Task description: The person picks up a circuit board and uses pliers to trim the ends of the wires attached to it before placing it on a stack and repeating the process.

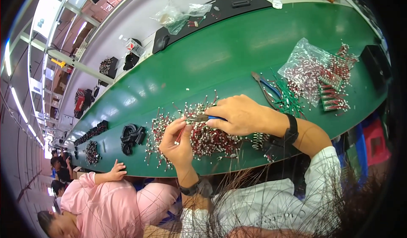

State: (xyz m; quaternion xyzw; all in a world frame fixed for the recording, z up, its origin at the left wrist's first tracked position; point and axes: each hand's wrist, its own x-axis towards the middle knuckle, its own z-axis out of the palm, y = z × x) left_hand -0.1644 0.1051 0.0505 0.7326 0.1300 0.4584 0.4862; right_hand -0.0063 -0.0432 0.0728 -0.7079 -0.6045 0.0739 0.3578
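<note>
My right hand (237, 114) is closed round a pair of pliers (199, 118) with blue handles, their jaws pointing left. At the jaws, my left hand (177, 147) pinches a small part with red and white wires (179, 135); whether the jaws grip it is too small to tell. Below both hands spreads a large pile of small red-and-white wired parts (216, 142) on the green table (203, 64). Beyond my right forearm lie a second pair of pliers (266, 89) and a bunch of green pieces (285, 97).
A clear plastic bag (303, 53) of wired parts lies at the right, beside wired strips (333, 97) and a black bin (375, 64). To my left are black coils (131, 138) and a co-worker in pink (114, 204). A black mat (229, 11) lies at the far edge.
</note>
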